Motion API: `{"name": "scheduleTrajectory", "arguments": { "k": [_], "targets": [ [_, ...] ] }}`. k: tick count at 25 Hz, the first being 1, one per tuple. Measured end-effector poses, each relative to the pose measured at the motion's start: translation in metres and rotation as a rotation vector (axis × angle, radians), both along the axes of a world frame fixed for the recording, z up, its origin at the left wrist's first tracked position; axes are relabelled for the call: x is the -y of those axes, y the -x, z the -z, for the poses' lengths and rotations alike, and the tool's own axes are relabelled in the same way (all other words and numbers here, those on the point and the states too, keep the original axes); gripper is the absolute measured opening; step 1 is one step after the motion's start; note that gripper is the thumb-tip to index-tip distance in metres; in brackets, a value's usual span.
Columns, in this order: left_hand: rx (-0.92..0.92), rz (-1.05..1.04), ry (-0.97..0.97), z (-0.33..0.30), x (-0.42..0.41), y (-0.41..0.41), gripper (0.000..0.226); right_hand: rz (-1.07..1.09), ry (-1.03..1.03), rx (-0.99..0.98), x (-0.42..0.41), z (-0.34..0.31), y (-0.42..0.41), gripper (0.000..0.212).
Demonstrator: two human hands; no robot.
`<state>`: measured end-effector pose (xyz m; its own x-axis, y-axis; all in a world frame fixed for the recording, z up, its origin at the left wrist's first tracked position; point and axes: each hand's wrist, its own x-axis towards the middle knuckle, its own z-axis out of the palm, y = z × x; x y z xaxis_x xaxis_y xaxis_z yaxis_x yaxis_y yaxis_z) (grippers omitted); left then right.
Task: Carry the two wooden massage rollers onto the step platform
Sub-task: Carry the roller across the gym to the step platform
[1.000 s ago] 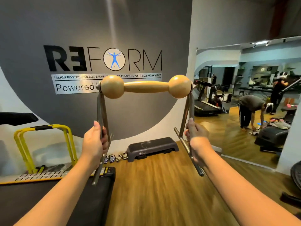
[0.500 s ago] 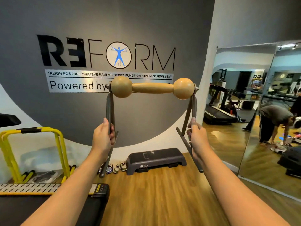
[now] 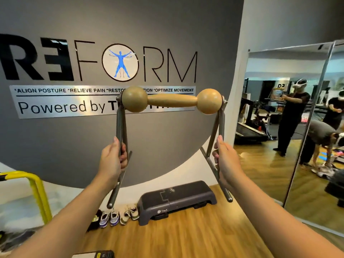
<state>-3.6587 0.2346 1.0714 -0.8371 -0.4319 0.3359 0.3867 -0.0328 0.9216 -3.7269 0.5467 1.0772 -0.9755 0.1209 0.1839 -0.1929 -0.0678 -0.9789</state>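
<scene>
Here my left hand (image 3: 111,161) and right hand (image 3: 226,161) each grip a metal leg of the wooden massage roller (image 3: 172,100), raised above the step platform (image 3: 176,199) by the wall.

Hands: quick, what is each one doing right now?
Left hand: closed around the roller's left metal leg.
Right hand: closed around its right metal leg.

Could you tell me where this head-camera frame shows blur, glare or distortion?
Head view: floor near the bottom edge is motion-smeared; glare streaks the metal sign; wide-angle bending tilts the mirror frame; roller and both hands stay fairly sharp.
</scene>
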Motion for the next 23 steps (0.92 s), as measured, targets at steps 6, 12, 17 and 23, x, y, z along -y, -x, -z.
{"name": "scheduleTrajectory", "arguments": {
  "k": [6,12,17,23],
  "targets": [
    [-0.02,0.018,0.051,0.002,0.023,0.112,0.046,-0.069,0.037,-0.007,0.019,0.021,0.129,0.031],
    [-0.026,-0.052,-0.001,0.015,0.02,0.242,0.049,-0.095,0.013,-0.076,0.027,0.012,0.275,0.021],
    [-0.007,-0.073,-0.1,0.041,0.032,0.351,0.054,-0.094,-0.075,-0.044,0.044,0.026,0.397,0.018],
    [0.076,-0.218,-0.204,0.092,0.067,0.477,0.059,-0.095,-0.069,0.047,0.095,0.081,0.527,0.013]
  ]
}}
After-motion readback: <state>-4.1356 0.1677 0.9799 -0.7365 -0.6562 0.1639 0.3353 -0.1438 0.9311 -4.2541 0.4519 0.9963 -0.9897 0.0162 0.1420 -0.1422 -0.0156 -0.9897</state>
